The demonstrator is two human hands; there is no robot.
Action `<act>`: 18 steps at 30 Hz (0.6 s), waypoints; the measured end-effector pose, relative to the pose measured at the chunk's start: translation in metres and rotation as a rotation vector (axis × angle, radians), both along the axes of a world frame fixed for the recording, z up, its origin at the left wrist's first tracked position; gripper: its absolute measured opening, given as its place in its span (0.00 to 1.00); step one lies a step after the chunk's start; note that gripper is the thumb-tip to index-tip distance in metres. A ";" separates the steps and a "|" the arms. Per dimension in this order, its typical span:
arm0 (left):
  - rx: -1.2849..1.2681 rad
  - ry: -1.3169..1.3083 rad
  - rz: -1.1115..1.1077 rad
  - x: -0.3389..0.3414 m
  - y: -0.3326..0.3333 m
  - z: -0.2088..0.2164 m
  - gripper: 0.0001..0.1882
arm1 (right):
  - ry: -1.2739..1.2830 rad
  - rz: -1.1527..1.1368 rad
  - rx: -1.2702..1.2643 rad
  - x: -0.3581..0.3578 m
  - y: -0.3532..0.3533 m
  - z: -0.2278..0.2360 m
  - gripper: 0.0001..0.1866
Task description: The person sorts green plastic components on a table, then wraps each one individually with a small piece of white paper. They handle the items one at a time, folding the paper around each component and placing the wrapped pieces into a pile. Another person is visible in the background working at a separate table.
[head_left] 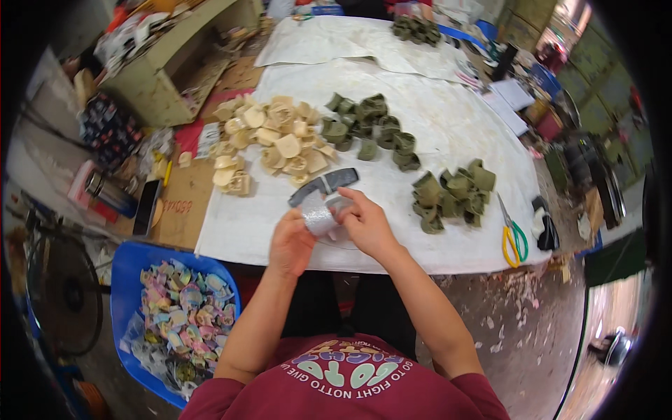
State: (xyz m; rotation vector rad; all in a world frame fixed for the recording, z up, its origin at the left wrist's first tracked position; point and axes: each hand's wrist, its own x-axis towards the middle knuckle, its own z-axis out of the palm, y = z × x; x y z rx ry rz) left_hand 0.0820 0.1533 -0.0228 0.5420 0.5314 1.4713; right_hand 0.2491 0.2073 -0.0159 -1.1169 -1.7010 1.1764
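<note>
Near the front edge of the white-covered table, my left hand [290,241] grips a curved, silvery, glittering piece [318,217] between thumb and fingers. My right hand [369,225] is closed at its right side, fingers on the same piece; a pale part there is partly hidden by them. Just beyond lies or is held a dark grey curved strip [305,192] with a light band across its middle; whether it is joined to the silvery piece I cannot tell. Past it sit a heap of cream moulded pieces [287,143] and a group of olive-green curled pieces [371,115].
More olive-green pieces [458,192] lie right of my hands, beside scissors [516,241] with yellow and green handles. A blue bin [122,280] of pastel pieces stands lower left. A phone [146,208] and a metal flask [108,192] are on the left; clutter lines the right edge.
</note>
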 end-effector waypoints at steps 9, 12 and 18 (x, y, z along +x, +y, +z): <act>0.052 0.162 0.131 -0.021 0.007 -0.018 0.06 | 0.129 -0.089 -0.182 0.012 0.003 0.028 0.19; 0.099 0.014 0.157 -0.021 0.006 0.001 0.07 | -0.140 -0.091 0.102 0.010 0.000 -0.003 0.19; 0.040 0.007 0.047 0.007 0.013 0.011 0.08 | -0.083 -0.092 0.009 -0.003 -0.015 -0.010 0.21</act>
